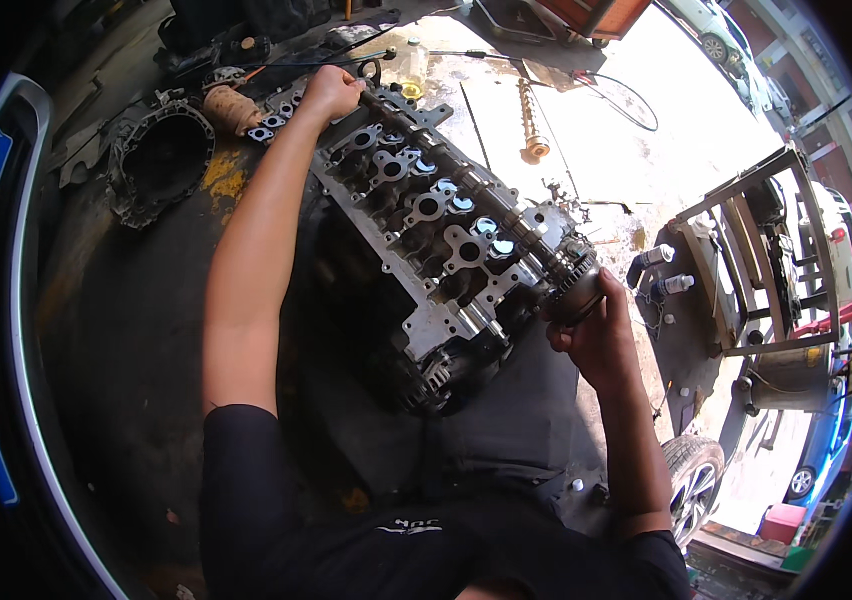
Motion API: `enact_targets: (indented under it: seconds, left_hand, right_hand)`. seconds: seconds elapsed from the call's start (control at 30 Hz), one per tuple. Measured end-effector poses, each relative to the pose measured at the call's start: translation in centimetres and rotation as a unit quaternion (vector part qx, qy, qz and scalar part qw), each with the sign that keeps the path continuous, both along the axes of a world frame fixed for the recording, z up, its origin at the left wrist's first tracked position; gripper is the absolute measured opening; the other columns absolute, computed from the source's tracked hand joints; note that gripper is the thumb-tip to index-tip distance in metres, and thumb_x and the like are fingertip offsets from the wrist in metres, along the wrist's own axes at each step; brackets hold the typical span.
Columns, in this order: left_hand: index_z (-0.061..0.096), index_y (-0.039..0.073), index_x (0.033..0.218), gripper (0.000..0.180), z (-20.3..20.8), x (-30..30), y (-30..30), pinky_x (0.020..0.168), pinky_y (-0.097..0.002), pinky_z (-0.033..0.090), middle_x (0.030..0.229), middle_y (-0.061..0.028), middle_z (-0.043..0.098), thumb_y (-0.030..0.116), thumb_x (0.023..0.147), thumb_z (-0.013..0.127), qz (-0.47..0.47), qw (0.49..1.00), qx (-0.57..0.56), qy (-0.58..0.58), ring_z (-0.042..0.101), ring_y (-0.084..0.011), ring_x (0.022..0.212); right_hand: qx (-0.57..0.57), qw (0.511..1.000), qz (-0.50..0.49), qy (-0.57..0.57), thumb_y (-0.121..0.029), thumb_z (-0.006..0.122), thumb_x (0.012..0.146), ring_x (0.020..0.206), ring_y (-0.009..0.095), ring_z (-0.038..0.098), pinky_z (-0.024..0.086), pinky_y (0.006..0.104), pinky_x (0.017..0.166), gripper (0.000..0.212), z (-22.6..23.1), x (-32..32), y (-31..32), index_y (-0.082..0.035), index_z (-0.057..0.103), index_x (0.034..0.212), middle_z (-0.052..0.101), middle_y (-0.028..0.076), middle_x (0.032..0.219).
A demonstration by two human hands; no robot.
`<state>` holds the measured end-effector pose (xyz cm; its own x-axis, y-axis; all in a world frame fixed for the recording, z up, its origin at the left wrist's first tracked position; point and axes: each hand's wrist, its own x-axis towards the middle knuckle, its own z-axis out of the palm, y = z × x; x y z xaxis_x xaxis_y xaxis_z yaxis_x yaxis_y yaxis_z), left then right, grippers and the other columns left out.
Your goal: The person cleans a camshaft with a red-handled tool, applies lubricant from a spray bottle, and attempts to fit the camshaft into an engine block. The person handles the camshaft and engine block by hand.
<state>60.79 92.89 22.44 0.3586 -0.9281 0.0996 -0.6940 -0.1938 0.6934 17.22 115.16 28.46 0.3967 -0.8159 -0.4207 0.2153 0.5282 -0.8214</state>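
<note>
Oil-stained concrete floor (126, 330) in shade, sunlit yard with parked cars (716, 40) beyond.

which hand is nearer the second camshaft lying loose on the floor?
Left. The left hand grips the far end of the camshaft on the cylinder head, nearer the loose camshaft on the floor. The right hand holds the sprocket end, farther away.

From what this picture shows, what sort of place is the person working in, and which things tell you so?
Most likely a car repair workshop. Both hands hold a camshaft over an engine cylinder head, a gearbox housing lies on the oily floor, and cars stand outside.
</note>
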Motion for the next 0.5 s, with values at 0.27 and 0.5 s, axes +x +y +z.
enact_targets:
  seconds: [0.27, 0.5]
  left_hand:
    - [0.075, 0.003, 0.091, 0.025, -2.2, 0.0, -1.3, 0.079, -0.0381, 0.053, 0.092, -0.0186, 0.073, 0.028, 0.085, 0.073, 0.017, 1.0, -0.004, 0.018, 0.071, -0.028, 0.085]
    - [0.075, 0.005, 0.091, 0.027, -3.0, 0.6, -0.6, 0.079, -0.0379, 0.053, 0.092, -0.0174, 0.073, 0.031, 0.084, 0.073, 0.006, 1.0, 0.01, -0.009, 0.07, -0.0294, 0.085]
  right_hand:
    - [0.008, 1.0, -0.021, 0.022, -0.059, 0.043, 0.095, 0.065, 0.016, 0.06, 0.044, 0.0272, 0.056, 0.056, -1.2, 1.0, -0.5, -0.007, 0.057, 0.109, 0.066, 0.009, 0.086]
    - [0.037, 0.999, -0.028, -0.002, -0.062, 0.039, 0.096, 0.077, 0.015, 0.064, 0.042, 0.0248, 0.055, 0.061, -1.0, 1.1, -0.4, -0.009, 0.055, 0.122, 0.069, 0.01, 0.1]
